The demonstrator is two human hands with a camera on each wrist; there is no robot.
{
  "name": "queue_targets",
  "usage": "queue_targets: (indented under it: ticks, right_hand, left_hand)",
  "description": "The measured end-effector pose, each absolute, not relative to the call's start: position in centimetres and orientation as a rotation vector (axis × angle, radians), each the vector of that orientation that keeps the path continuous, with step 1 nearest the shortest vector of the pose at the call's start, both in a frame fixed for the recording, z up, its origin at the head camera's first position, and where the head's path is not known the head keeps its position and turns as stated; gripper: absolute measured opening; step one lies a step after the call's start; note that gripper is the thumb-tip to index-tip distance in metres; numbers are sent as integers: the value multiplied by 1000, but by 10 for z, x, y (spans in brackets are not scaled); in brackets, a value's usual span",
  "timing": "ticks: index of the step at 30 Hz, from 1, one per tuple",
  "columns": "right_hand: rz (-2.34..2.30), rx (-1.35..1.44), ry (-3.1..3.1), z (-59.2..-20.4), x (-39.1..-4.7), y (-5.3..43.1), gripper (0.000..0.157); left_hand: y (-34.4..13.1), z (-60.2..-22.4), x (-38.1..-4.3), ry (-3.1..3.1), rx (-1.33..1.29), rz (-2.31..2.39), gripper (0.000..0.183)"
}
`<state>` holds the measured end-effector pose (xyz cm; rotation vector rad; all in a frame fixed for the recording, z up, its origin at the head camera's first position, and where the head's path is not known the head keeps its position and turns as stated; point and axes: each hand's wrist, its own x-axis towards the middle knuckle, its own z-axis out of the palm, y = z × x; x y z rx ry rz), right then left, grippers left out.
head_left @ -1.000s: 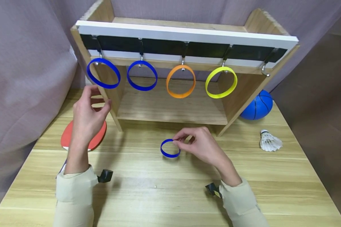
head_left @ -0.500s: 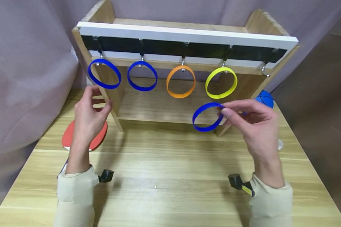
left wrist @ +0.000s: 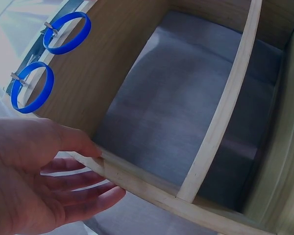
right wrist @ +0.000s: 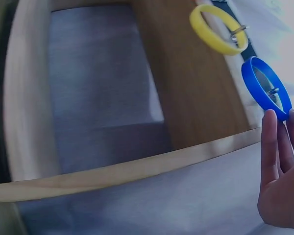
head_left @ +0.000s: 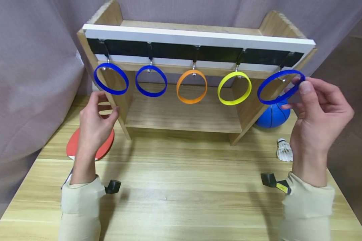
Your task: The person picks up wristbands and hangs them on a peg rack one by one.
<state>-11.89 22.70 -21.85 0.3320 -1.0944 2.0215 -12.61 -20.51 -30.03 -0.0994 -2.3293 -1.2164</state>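
Note:
My right hand (head_left: pixel 318 124) pinches a blue silicone wristband (head_left: pixel 273 101) between thumb and fingers at the rightmost metal hook (head_left: pixel 283 80). In the right wrist view the hook's tip shows inside that wristband (right wrist: pixel 255 90). My left hand (head_left: pixel 93 124) grips the left side panel of a wooden shelf (left wrist: pixel 152 186), thumb on one face and fingers on the other. From the other hooks hang two blue wristbands, the outer one (head_left: pixel 108 91) and the inner one (head_left: pixel 151 94), then an orange wristband (head_left: pixel 189 101) and a yellow wristband (head_left: pixel 233 102).
A red table tennis paddle (head_left: pixel 104 147) lies under my left forearm. Right of the shelf are a small blue basketball (head_left: pixel 269 118) and a white shuttlecock (head_left: pixel 283 152), partly behind my right hand. Grey curtain (head_left: pixel 33 67) surrounds the wooden table (head_left: pixel 181 194).
My right hand has lifted the blue wristband from just above the table and carried it up and right to the rightmost hook. My left hand keeps its hold on the shelf.

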Motion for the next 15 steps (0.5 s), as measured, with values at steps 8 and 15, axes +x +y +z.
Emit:
queue_targets:
  ticks: [8,15]
  right_hand:
    - [2041,286,-1120,-233,-125,231,37]
    - [1981,281,-1162,-234,-124,230,38]
  left_hand:
    - [-205,-301,-126,-2341,-93,-1222,39]
    - [-206,-301,-126,-2342,-96,-1218,39]
